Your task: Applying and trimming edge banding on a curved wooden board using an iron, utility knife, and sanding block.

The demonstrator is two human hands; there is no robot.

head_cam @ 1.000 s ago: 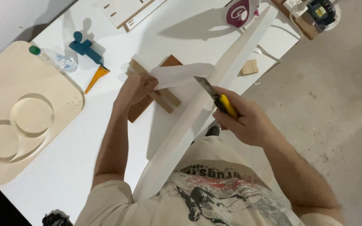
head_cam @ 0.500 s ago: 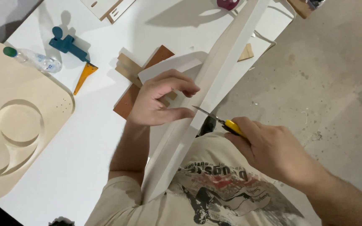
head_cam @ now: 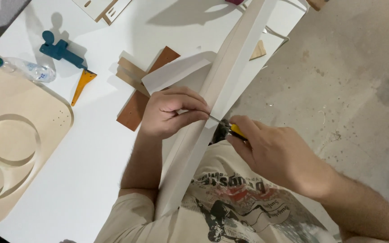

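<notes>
A: How is the long white board (head_cam: 230, 85) likely to handle, and where is it?

B: It is laid slantwise over the table's (head_cam: 86, 148) right edge, its near end against the shirt. It is judged stiff and light but awkward by its length, so it is best steadied at mid-length. A loose white strip (head_cam: 176, 72), thin and bendy, is seen curling off it.

A: And the hands?

B: The strip's end is pinched between the left hand's (head_cam: 167, 112) fingertips. The right hand's (head_cam: 275, 153) fingers are pressed together around a yellow-handled knife (head_cam: 230, 128), its blade set at the board's edge.

A: Any packaging?

B: A clear bottle (head_cam: 23, 68) with a green cap and a small pale label is seen near the table's left edge.
</notes>
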